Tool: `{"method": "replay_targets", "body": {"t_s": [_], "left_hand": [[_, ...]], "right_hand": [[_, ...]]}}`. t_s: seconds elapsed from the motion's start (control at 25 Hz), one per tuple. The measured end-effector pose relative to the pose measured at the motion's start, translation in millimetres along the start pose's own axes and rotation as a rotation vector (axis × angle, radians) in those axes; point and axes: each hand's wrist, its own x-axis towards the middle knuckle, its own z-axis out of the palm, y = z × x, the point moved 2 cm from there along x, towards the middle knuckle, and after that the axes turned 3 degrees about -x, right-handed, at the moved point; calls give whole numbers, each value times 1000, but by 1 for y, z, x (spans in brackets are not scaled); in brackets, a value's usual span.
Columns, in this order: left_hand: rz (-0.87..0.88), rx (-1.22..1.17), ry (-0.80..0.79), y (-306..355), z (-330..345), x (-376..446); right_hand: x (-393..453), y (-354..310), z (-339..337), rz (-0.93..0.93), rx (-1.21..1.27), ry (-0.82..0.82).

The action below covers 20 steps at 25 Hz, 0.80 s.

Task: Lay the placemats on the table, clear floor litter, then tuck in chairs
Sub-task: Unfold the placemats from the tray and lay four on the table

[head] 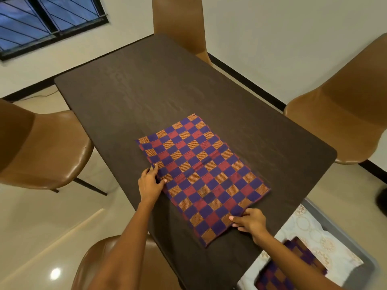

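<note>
both hands (pixel 149 182) pinch the placemat (pixel 203 176) edges.

Both forearms are bare from 6 o'clock to the wrists; the left hand (pixel 149 183) and right hand (pixel 250 221) wear nothing.

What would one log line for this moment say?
stage: laying placemat | left hand: pinching its edge | right hand: pinching its corner | table: mat lying flat
</note>
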Motion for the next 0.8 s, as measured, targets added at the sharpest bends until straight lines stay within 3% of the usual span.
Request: {"method": "replay_targets", "body": {"t_s": [0.56,0.8], "left_hand": [[-57,141,-137,-32,-11,-27],[-38,295,-148,-28,-7,-31]], "right_hand": [[-20,20,14,-43,82,10],[-21,19,17,-105,-33,68]]}}
